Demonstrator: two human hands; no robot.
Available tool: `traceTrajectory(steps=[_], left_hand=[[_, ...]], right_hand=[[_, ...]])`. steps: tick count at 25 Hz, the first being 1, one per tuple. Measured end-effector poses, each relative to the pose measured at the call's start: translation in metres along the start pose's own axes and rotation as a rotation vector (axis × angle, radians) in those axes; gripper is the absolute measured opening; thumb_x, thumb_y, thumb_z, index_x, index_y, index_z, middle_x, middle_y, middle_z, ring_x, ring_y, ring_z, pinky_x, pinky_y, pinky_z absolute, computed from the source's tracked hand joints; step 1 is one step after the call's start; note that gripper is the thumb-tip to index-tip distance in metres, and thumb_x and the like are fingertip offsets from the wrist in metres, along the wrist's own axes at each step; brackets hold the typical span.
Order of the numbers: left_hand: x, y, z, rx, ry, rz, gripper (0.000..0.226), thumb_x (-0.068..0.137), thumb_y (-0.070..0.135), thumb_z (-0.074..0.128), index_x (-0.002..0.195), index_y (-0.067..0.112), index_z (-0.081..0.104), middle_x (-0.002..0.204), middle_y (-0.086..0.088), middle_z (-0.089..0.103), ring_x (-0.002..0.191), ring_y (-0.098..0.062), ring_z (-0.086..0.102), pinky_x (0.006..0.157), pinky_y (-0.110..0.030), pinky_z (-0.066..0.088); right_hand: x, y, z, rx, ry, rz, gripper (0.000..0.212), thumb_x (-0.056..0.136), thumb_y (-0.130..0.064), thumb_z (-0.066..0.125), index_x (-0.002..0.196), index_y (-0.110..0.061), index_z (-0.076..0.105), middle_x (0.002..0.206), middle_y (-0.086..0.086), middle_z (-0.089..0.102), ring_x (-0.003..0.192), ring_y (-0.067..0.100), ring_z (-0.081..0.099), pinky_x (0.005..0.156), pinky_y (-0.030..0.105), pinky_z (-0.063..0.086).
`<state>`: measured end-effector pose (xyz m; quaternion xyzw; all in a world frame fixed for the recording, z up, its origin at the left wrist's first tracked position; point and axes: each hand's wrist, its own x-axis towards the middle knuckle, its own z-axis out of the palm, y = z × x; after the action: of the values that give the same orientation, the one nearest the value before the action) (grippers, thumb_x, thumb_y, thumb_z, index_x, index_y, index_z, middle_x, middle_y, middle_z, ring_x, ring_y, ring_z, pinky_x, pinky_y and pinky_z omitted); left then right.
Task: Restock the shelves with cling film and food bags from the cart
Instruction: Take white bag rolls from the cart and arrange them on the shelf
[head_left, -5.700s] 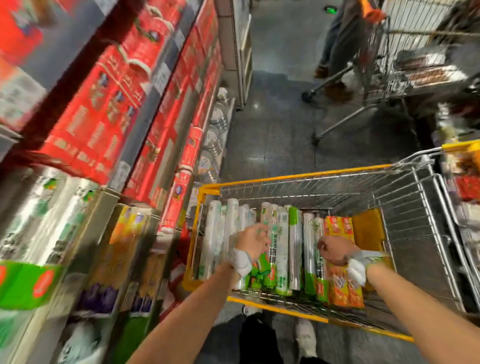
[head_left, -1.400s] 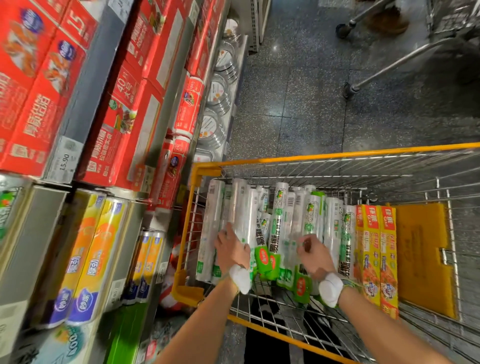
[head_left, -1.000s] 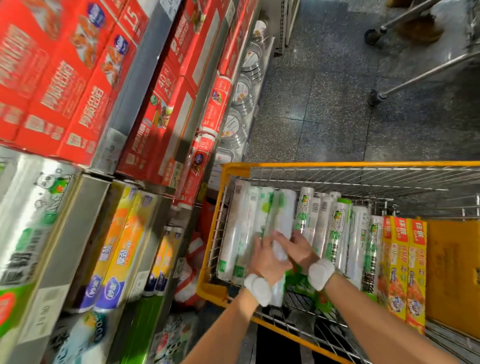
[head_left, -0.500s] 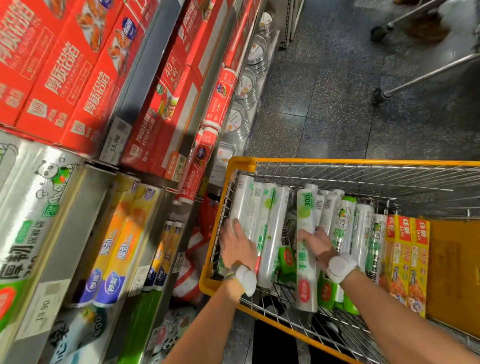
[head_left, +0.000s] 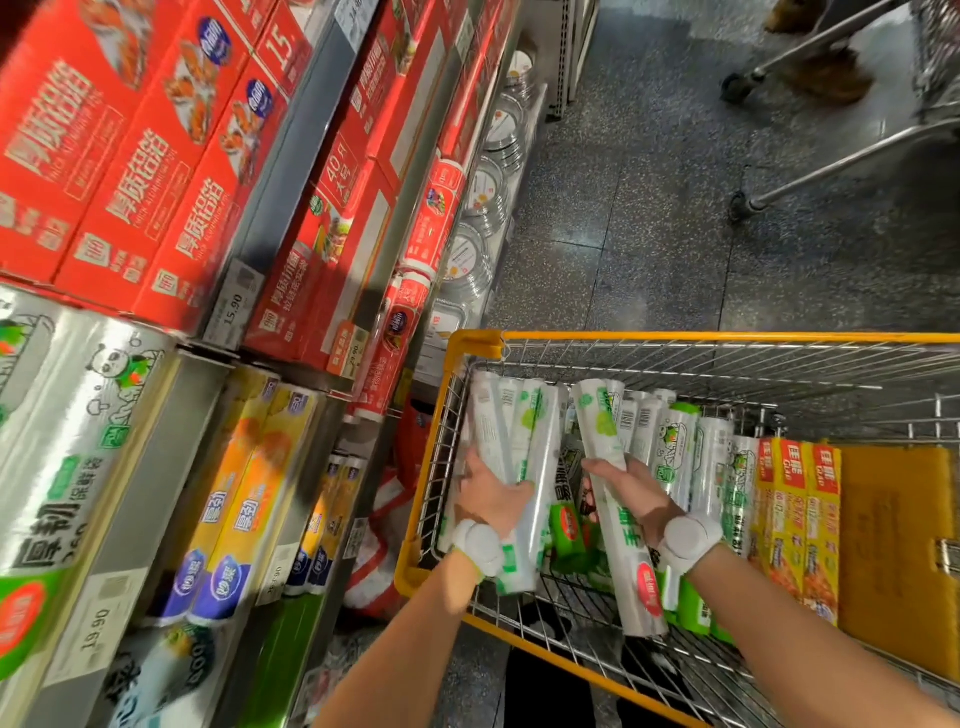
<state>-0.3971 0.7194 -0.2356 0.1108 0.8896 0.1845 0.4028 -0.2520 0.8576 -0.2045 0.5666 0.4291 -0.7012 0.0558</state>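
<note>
A yellow-rimmed wire cart holds several white-and-green rolls of cling film and food bags standing on end, plus yellow-and-red boxes to their right. My left hand grips a bundle of rolls at the cart's left side. My right hand grips a single long roll, lifted and tilted above the others. Both wrists wear white bands.
Shelves on the left carry red foil boxes, silver-green rolls and yellow-purple boxes, with price tags on the rails. A flat yellow panel lies in the cart's right part. Another trolley's legs stand far right on the dark floor.
My right hand has raised its single roll higher and tilted it. My left hand has closed around the bundle of rolls at the cart's left and lifted it slightly.
</note>
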Motion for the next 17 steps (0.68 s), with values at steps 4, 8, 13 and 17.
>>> traceTrajectory(steps=[4,8,13,17], left_hand=[[-0.040,0.020,-0.021,-0.558,-0.340,-0.201,0.042,0.078,0.024,0.069,0.111,0.002,0.053,0.105,-0.017,0.061,0.084,-0.015,0.062,0.083,-0.027,0.054],[-0.091,0.037,-0.048,-0.719,-0.573,-0.170,0.043,0.067,0.031,0.089,0.100,0.017,0.065,0.087,-0.001,0.066,0.067,-0.009,0.064,0.063,-0.023,0.054],[-0.142,0.057,-0.076,-0.672,-0.584,-0.084,0.033,0.091,0.024,0.066,0.115,0.002,0.062,0.090,-0.010,0.068,0.073,-0.022,0.068,0.061,-0.033,0.055],[-0.196,0.060,-0.107,-0.811,-0.446,-0.043,0.035,0.084,0.006,0.072,0.116,-0.002,0.062,0.102,-0.024,0.070,0.080,-0.024,0.073,0.068,-0.040,0.059]], right_hand=[[-0.033,-0.022,-0.001,0.050,0.028,-0.047,0.040,0.093,-0.029,0.063,0.129,-0.017,0.050,0.112,0.002,0.055,0.097,0.017,0.057,0.085,0.023,0.035],[-0.062,-0.043,0.001,0.030,0.023,-0.094,0.034,0.086,-0.044,0.069,0.110,-0.024,0.056,0.102,-0.004,0.066,0.085,0.011,0.058,0.076,0.023,0.043],[-0.097,-0.068,0.000,0.093,-0.073,-0.154,0.056,0.071,-0.060,0.077,0.113,-0.025,0.065,0.102,0.016,0.071,0.090,0.037,0.067,0.090,0.049,0.053],[-0.146,-0.103,0.011,0.167,-0.154,-0.261,0.042,0.089,-0.038,0.066,0.117,-0.005,0.063,0.077,0.019,0.066,0.059,0.029,0.064,0.059,0.034,0.055]])
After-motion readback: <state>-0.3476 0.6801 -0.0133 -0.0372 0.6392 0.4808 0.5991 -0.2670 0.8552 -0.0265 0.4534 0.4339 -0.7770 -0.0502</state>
